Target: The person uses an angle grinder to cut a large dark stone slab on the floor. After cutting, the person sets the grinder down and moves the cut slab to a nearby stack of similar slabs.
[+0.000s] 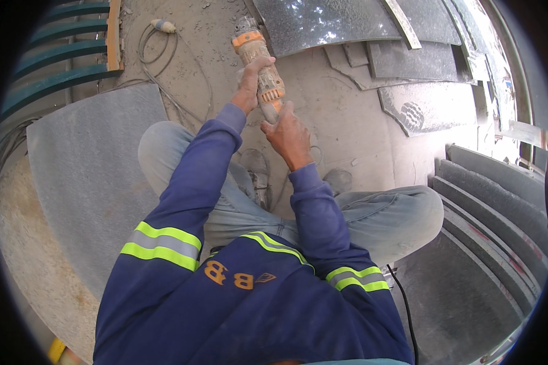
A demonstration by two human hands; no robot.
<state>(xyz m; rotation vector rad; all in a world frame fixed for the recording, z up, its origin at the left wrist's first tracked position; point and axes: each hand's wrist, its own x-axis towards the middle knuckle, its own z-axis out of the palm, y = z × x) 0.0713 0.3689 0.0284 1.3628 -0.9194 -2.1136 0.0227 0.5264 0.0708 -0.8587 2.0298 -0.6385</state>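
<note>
A dusty angle grinder (pixel 269 80) with orange parts points away from me, above the dusty floor. My left hand (pixel 247 87) is wrapped round the middle of its body. At its near end, my right hand (pixel 289 135) is closed on the rear handle. The grinder's metal head lies beside the left edge of a dark, smooth stone slab (pixel 323 21). Whether the head touches that slab, I cannot tell. No disc can be made out from here.
Grey slabs (pixel 103 176) lie at left, and more stone slabs (pixel 493 225) stand in a row at right. A broken stone piece (pixel 432 106) lies far right. A cable with a connector (pixel 163 25) loops over the floor near a teal slatted rack (pixel 67 58).
</note>
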